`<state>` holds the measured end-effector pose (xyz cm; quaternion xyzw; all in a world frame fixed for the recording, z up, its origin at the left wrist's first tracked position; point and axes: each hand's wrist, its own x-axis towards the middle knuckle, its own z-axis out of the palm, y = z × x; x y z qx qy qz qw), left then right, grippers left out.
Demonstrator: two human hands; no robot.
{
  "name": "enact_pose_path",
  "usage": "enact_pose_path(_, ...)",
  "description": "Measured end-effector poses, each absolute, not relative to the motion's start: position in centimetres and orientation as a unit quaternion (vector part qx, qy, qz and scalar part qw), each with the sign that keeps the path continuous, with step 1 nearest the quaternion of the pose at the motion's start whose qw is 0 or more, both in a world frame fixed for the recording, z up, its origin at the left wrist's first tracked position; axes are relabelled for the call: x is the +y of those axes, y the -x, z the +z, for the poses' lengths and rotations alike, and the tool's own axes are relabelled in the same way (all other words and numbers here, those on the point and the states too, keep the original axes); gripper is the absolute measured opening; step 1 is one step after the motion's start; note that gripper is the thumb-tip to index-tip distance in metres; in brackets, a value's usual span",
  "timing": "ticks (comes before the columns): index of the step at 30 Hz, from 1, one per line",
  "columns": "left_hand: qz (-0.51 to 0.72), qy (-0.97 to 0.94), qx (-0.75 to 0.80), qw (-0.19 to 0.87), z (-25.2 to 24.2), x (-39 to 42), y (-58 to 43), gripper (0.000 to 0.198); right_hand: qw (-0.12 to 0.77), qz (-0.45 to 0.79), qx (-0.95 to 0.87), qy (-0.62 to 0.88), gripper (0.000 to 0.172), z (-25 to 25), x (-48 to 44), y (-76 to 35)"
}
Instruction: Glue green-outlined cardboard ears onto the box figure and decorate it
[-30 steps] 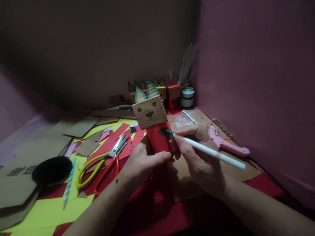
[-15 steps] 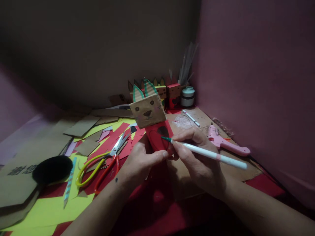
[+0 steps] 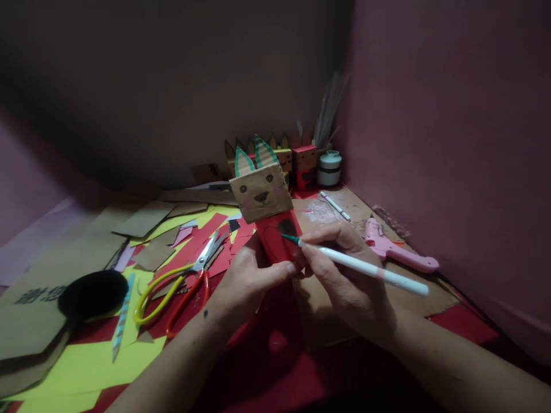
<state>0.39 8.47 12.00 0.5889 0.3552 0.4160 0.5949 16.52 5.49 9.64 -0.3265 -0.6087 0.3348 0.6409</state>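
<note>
My left hand (image 3: 253, 278) is closed around the red body of a cardboard animal figure (image 3: 263, 194), thumb across its lower front. The figure has a square cardboard head with a drawn face and pointed ears edged in green. On its red body shows a heart outline, with a dark fill at the upper right. Between the thumb and fingers of my right hand (image 3: 344, 275) is a white marker (image 3: 365, 268). Its green tip is at the heart, at or very near the red surface. The lower part of the body is hidden behind my hands.
Left of my hands lie scissors (image 3: 200, 269) with yellow and red handles, a striped pencil (image 3: 123, 318), a black oval (image 3: 92, 295) and paper scraps. A pink glue gun (image 3: 398, 249) and another marker (image 3: 335, 206) lie at right. Similar figures (image 3: 304, 166) and a lidded jar (image 3: 329, 168) stand behind.
The marker's tip has shifted slightly up within the heart, its back end slightly left. The view has moved a little. Both hands keep their hold.
</note>
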Motion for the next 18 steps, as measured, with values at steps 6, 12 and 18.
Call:
enact_pose_path(6,0.419,-0.594,0.355,0.588,12.23,8.51,-0.48,0.026,0.637,0.326,-0.614,0.334,0.004,9.75,5.53,-16.50)
enact_pose_path(12,0.421,-0.588,0.358,0.592,12.27,8.42,-0.50,0.025,0.638,0.334,-0.609,0.332,0.004,9.66,5.46,-16.56)
enact_pose_path(18,0.424,-0.580,0.353,0.600,11.95,8.47,-0.46,0.026,0.635,0.333,-0.612,0.334,0.004,9.47,5.38,-16.64)
